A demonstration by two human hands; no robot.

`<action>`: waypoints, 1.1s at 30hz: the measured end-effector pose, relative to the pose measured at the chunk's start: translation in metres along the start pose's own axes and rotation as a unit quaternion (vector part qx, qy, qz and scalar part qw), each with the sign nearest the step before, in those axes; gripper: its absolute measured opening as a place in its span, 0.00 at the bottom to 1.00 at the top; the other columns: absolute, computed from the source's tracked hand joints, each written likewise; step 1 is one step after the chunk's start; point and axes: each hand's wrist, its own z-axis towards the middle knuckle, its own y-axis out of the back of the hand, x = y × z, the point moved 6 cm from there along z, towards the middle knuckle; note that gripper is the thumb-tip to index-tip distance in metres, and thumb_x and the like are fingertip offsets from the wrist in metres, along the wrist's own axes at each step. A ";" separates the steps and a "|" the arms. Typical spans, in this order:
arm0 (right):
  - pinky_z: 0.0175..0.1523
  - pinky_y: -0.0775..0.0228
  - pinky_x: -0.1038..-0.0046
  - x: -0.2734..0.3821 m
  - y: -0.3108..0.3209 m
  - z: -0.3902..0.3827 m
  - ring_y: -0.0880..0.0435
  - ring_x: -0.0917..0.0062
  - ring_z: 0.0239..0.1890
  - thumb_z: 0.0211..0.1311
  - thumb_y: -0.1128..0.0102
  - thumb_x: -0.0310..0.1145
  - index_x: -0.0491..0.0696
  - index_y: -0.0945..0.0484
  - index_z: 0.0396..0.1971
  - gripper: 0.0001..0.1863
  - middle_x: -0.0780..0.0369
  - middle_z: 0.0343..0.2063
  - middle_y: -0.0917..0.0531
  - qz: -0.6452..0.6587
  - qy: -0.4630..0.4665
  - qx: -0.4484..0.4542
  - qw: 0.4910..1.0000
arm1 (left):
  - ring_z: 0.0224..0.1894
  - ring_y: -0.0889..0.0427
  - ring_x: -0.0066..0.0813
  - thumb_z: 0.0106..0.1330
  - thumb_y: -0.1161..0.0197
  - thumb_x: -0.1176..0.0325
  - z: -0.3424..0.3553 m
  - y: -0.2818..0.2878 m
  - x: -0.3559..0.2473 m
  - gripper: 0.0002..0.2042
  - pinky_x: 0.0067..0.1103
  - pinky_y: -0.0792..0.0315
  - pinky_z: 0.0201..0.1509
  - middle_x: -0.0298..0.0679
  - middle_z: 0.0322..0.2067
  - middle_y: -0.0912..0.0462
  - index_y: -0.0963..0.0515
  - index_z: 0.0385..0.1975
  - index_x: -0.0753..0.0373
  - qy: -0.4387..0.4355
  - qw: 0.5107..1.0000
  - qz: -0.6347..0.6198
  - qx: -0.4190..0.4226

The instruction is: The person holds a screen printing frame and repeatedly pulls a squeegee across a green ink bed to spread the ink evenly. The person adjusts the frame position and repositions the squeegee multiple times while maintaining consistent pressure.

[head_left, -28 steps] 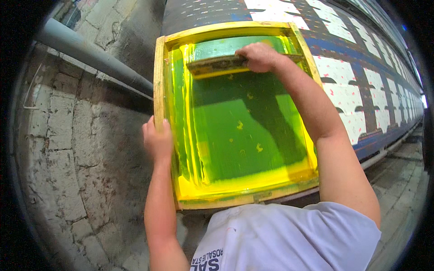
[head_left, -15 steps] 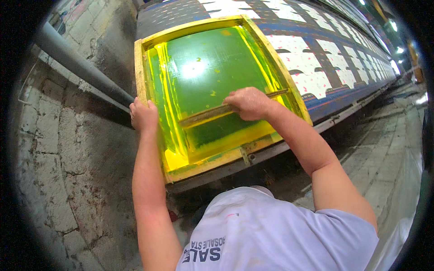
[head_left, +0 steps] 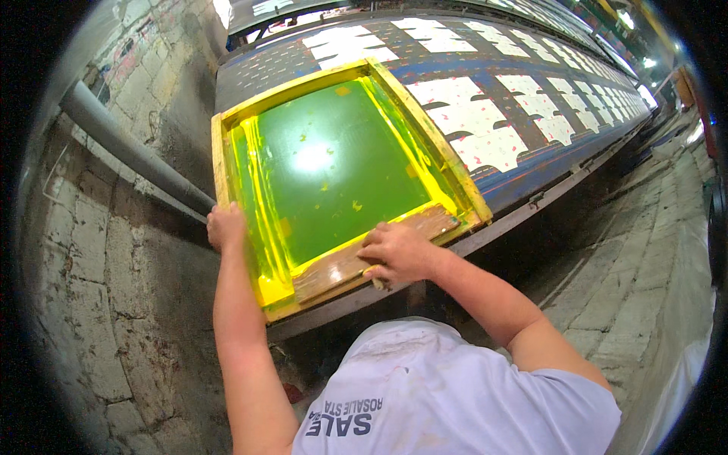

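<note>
Squeegee crosswise along frame's near edge

Both arms outstretched, hands apart: left hand curled closed, right hand palm-down, fingers bent.

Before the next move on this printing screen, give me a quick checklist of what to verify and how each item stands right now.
1. Left hand steadies the yellow frame at its left edge: ok.
2. Right hand grips the wooden squeegee: ok, fingers wrapped over it.
3. Squeegee at the near end of the frame: ok.
4. Green mesh free of loose objects: ok, only small yellow specks.
5. Frame lying flat on the patterned cloth: cannot tell, underside hidden.
6. Ink left along the squeegee: cannot tell.
</note>
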 end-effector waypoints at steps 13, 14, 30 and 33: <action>0.77 0.30 0.52 -0.194 0.104 -0.095 0.21 0.51 0.70 0.57 0.19 0.29 0.46 0.15 0.62 0.30 0.51 0.65 0.17 -0.052 -0.229 -0.184 0.955 | 0.57 0.11 0.62 0.76 0.38 0.35 -0.007 0.015 -0.020 0.34 0.53 0.19 0.61 0.56 0.53 0.09 0.12 0.53 0.67 0.094 0.992 0.071 0.037; 0.77 0.31 0.51 -0.212 0.107 -0.099 0.22 0.50 0.71 0.57 0.18 0.28 0.46 0.16 0.65 0.33 0.50 0.66 0.17 -0.078 -0.279 -0.192 0.938 | 0.57 0.11 0.62 0.76 0.38 0.35 -0.007 0.016 -0.021 0.34 0.52 0.19 0.61 0.56 0.53 0.09 0.12 0.52 0.67 0.093 0.993 0.067 0.041; 0.74 0.23 0.58 -0.257 0.096 -0.083 0.17 0.53 0.69 0.56 0.27 0.20 0.47 0.27 0.77 0.44 0.47 0.65 0.16 0.027 -0.413 -0.126 0.902 | 0.46 0.07 0.52 0.64 0.18 0.58 0.011 -0.014 0.018 0.19 0.42 0.17 0.51 0.52 0.44 0.08 0.13 0.45 0.66 0.076 0.986 -0.125 0.079; 0.71 0.22 0.57 -0.249 0.111 -0.076 0.15 0.52 0.65 0.55 0.27 0.21 0.48 0.24 0.75 0.42 0.48 0.61 0.14 0.022 -0.392 -0.143 0.909 | 0.42 0.07 0.45 0.64 0.18 0.62 0.013 -0.019 0.024 0.17 0.37 0.18 0.50 0.49 0.39 0.07 0.11 0.45 0.68 0.079 0.982 -0.150 0.082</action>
